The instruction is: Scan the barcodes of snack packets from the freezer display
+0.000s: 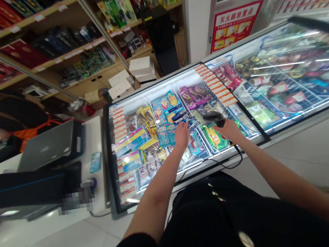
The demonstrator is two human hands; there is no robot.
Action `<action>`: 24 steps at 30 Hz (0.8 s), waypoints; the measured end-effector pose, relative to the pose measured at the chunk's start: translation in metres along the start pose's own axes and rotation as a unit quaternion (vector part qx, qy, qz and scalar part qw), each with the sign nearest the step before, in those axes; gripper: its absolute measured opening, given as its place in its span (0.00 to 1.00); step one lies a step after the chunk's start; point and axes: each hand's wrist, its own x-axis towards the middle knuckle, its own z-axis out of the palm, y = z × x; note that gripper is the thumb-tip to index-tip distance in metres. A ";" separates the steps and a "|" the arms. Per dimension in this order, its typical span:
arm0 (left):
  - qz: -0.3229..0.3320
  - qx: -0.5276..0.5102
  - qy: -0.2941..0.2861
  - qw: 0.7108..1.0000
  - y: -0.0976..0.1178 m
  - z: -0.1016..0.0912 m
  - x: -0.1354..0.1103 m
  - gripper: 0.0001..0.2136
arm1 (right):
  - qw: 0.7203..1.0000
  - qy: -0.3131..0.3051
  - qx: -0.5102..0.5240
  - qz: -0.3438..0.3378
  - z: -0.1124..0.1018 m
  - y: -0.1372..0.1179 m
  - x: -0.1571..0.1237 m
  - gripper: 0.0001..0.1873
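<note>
My right hand (pixel 231 131) is wrapped round the handle of a black handheld barcode scanner (pixel 213 116), its head turned left over the chest freezer. A dark cord (pixel 225 168) runs from it along the freezer's front edge. My left hand (pixel 182 135) is closed at the edge of a blue ice cream packet (pixel 180 115), over the glass. Part of that packet is hidden by the fingers. Light-blue packets (pixel 166 134) lie just left of this hand. Green and yellow packets (pixel 216 137) are below the scanner.
The chest freezer (pixel 147 93) holds several wrapped ice creams in wire baskets. At left, a counter (pixel 93 130) carries a closed laptop (pixel 52 144), a monitor and a small blue packet (pixel 95 162). A person in an orange apron (pixel 34 128) stands behind it. White boxes (pixel 141 67) are stacked beyond the freezer.
</note>
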 end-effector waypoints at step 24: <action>0.290 -0.044 -0.208 0.933 0.056 0.091 -0.176 0.04 | 0.956 -0.064 0.283 0.039 0.041 0.022 0.017 0.14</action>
